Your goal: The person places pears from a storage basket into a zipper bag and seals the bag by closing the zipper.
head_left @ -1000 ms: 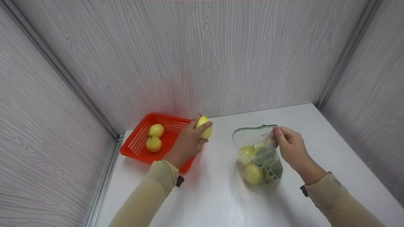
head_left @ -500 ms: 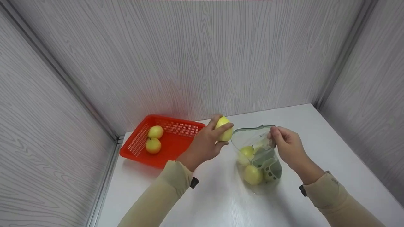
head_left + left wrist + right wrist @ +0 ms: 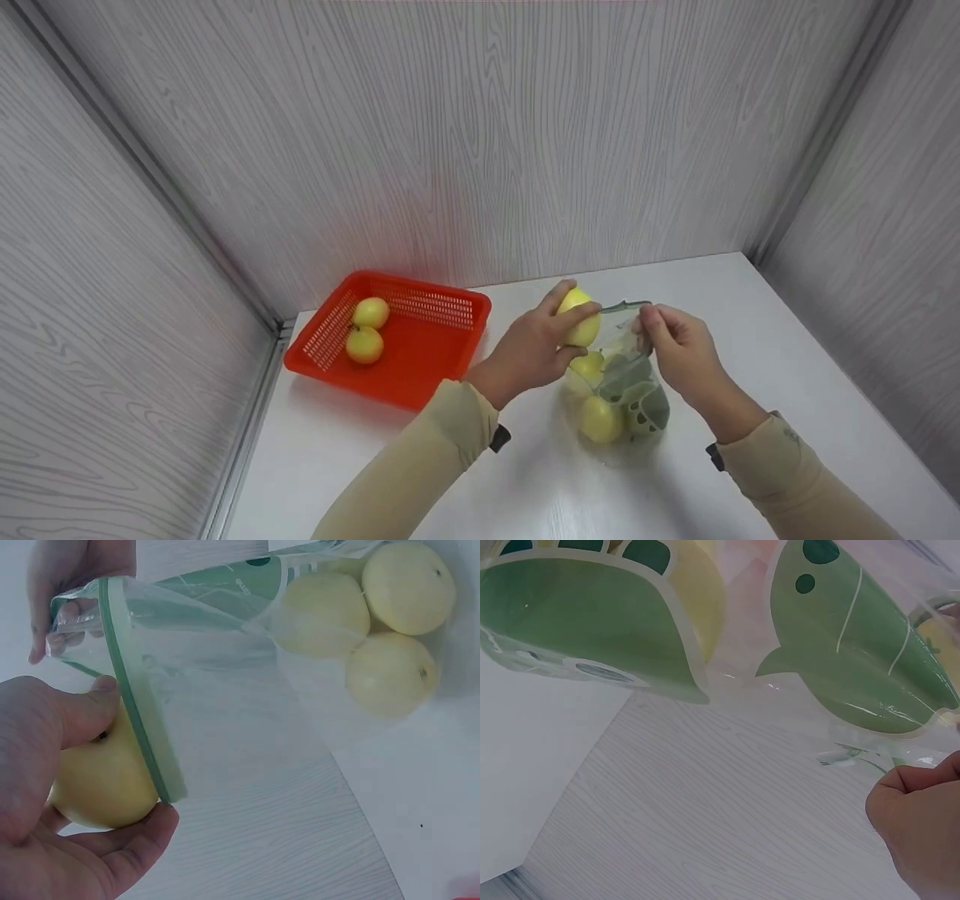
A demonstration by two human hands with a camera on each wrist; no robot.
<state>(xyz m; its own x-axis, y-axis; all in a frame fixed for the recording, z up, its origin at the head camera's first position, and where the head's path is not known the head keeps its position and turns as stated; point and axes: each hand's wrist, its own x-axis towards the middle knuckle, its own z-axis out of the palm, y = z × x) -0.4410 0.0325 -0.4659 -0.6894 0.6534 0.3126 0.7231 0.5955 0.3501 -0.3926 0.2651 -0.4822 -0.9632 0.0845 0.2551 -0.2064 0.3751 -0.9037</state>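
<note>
A yellow apple is gripped by my left hand at the mouth of a clear zip bag. In the left wrist view this apple overlaps the bag's green zip strip, thumb above and fingers below it. My right hand pinches the bag's rim at its right side. Several apples lie in the bottom of the bag, which stands upright on the table. Green printed shapes cover part of the bag in the right wrist view.
A red plastic basket stands on the left of the white table. Two apples sit at its left end. A wood-grain wall panel rises behind the table, with side panels left and right.
My left hand has carried the apple rightward, from over the basket's right end to the bag's mouth. My right hand stays at the rim, nearly still.
</note>
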